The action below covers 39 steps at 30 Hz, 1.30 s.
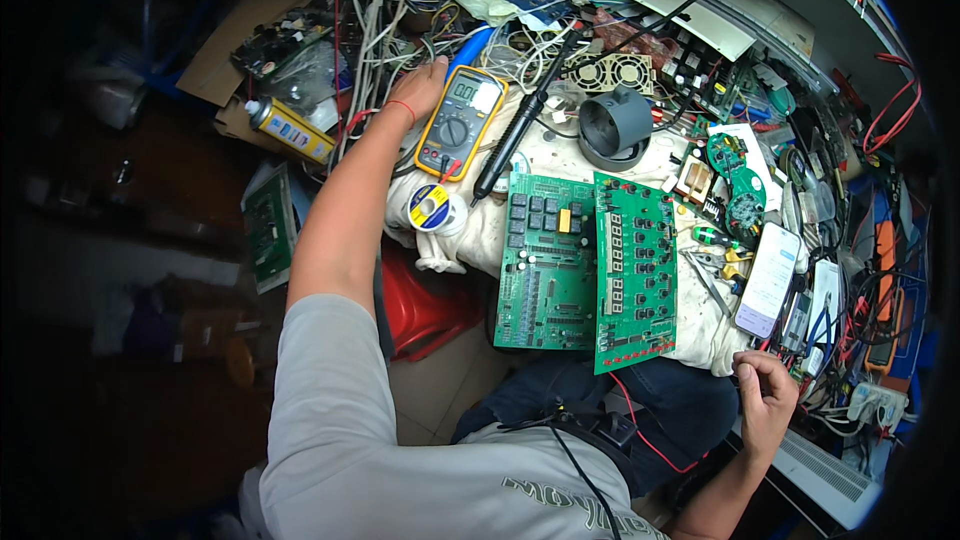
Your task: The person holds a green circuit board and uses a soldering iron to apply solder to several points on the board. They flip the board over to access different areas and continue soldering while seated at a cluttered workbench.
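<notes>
My left hand reaches in among the white cables, close to the top left of a yellow multimeter. Its fingertips are by a long blue object; whether they grip it is hidden. Below the meter, a spool of solder wire sits on the cloth. Two green circuit boards stand before me: one with black relays, the other with digit displays and buttons. My right hand is curled near the cloth's right edge, below a lit phone. I cannot make out anything in its fingers.
A black soldering iron lies beside the meter, with a grey cup-shaped part to its right. A yellow spray can leans at the left. Loose boards, pliers and tangled wires crowd the right. A red stool stands below.
</notes>
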{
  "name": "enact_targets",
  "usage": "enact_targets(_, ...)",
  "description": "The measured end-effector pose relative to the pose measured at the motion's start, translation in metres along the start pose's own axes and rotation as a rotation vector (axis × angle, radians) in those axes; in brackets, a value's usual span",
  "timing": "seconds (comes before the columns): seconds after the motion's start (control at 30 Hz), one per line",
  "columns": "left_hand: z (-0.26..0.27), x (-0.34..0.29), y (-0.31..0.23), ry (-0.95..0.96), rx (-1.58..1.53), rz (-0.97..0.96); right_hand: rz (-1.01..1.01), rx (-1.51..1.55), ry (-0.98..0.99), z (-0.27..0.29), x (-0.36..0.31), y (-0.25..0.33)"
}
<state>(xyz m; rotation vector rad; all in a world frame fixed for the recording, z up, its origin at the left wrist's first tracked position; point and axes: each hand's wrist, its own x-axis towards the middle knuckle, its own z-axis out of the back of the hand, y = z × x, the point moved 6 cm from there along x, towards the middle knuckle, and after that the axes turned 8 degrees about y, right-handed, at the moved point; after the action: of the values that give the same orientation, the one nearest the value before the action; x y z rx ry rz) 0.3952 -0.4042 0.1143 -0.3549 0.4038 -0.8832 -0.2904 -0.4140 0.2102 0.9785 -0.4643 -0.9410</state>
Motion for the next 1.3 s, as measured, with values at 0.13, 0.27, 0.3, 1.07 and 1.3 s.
enact_targets(0.13, -0.007, 0.012, 0.008, 0.117, 0.052, 0.074, 0.066, -0.095, -0.026, 0.000, 0.010, 0.018)
enact_targets(0.27, -0.005, 0.023, 0.025, 0.088, 0.060, 0.136, 0.181, -0.081, 0.030, -0.007, 0.026, 0.038)
enact_targets(0.3, -0.006, 0.021, 0.019, 0.084, 0.063, 0.008, 0.182, -0.056, 0.045, -0.010, 0.028, 0.042)
enact_targets(1.07, -0.028, -0.300, -0.375, 0.119, 0.052, -1.261, 0.622, -0.094, -0.011, -0.030, 0.076, 0.093)
enact_targets(1.3, -0.028, -0.268, -0.371, 0.122, 0.099, -1.091, 0.642, -0.069, -0.006, -0.003, 0.114, 0.070)
